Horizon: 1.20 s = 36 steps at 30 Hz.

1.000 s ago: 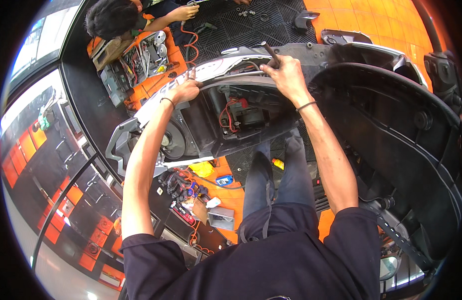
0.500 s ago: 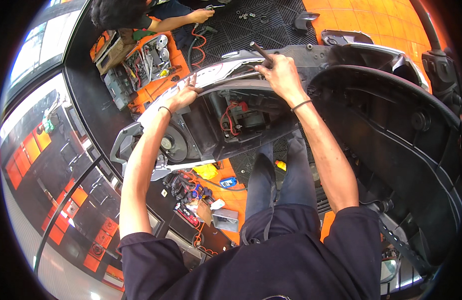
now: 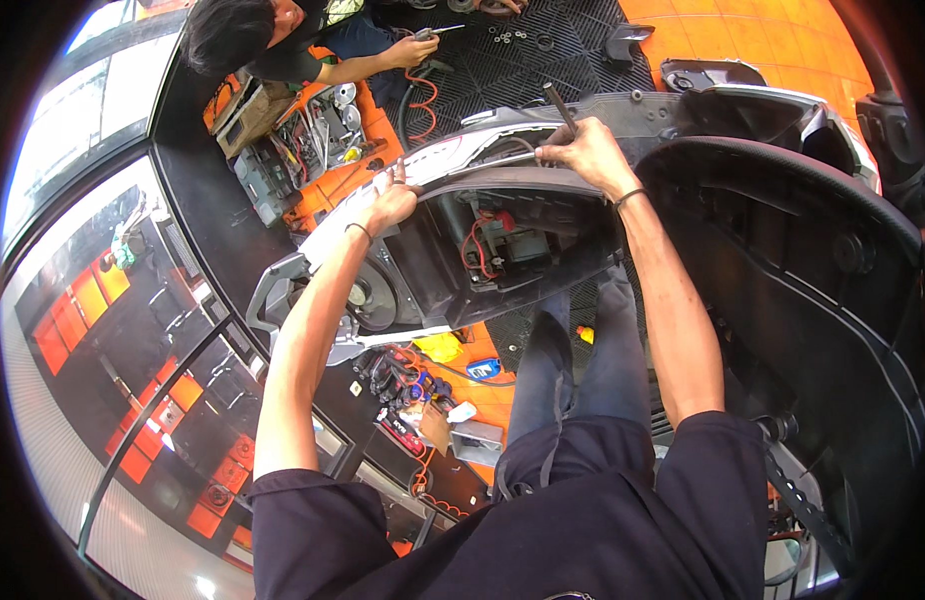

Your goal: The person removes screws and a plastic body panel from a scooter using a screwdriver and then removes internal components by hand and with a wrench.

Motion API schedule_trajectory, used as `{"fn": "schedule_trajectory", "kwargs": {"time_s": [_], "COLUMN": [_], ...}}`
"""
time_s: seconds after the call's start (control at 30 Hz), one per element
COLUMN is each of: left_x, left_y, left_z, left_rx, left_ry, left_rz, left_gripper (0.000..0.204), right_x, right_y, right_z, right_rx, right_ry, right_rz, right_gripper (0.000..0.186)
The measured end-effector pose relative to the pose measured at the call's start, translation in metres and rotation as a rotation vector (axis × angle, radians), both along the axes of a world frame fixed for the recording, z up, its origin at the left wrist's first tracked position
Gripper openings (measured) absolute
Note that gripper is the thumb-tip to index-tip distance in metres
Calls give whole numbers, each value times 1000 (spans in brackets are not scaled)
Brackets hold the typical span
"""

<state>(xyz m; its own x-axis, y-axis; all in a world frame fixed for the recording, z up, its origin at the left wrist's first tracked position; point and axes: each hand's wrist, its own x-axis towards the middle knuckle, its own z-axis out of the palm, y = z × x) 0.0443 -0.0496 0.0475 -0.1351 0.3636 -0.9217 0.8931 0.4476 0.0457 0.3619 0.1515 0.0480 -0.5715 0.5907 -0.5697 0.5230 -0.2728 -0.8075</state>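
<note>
A scooter body stands before me with its white side panel (image 3: 338, 205) along the far side. My left hand (image 3: 391, 208) rests on that panel, fingers stretched out. My right hand (image 3: 593, 158) is closed round a dark rod-shaped tool (image 3: 558, 103) at the far rim, its end sticking up past my fingers; its exact kind is unclear. A thin silvery bar lies along the gap beside that hand, partly hidden. Between my arms, the open black compartment (image 3: 408, 250) shows red wires (image 3: 473, 250) and a dark block inside.
The large black underside of the seat (image 3: 783, 270) stands raised at right. Across from me, a co-worker's hand (image 3: 415, 50) holds a tool with a red coiled hose (image 3: 415, 105). A box of tools (image 3: 323, 130) lies far left; bottles and a grey box (image 3: 476, 437) sit near my legs.
The whole view has shifted, with the scooter now slightly farther right and lower in the picture. Both hands keep their places on the scooter. The co-worker's head has lifted.
</note>
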Motion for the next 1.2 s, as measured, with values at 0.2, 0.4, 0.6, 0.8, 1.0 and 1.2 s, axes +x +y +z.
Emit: {"fn": "schedule_trajectory", "kwargs": {"time_s": [0.2, 0.4, 0.6, 0.8, 1.0, 1.2], "left_x": [2, 2, 10, 27, 24, 13], "left_y": [1, -6, -8, 5, 1, -6], "left_z": [7, 6, 9, 27, 24, 18], "left_rx": [37, 63, 155, 85, 152, 204], "left_ry": [-32, -50, 3, 111, 68, -28], "left_rz": [85, 130, 47, -30, 21, 60], "left_gripper": [50, 53, 48, 54, 52, 49], "right_x": [-2, -9, -8, 11, 12, 28], "right_y": [12, 21, 23, 30, 22, -6], "right_z": [-11, -7, 14, 61, 70, 74], "right_rx": [-121, -32, -43, 157, 225, 245], "right_ry": [-14, -83, -102, -172, -230, -223], "right_rz": [-37, 26, 37, 47, 14, -67], "right_gripper": [28, 37, 34, 30, 30, 28]}}
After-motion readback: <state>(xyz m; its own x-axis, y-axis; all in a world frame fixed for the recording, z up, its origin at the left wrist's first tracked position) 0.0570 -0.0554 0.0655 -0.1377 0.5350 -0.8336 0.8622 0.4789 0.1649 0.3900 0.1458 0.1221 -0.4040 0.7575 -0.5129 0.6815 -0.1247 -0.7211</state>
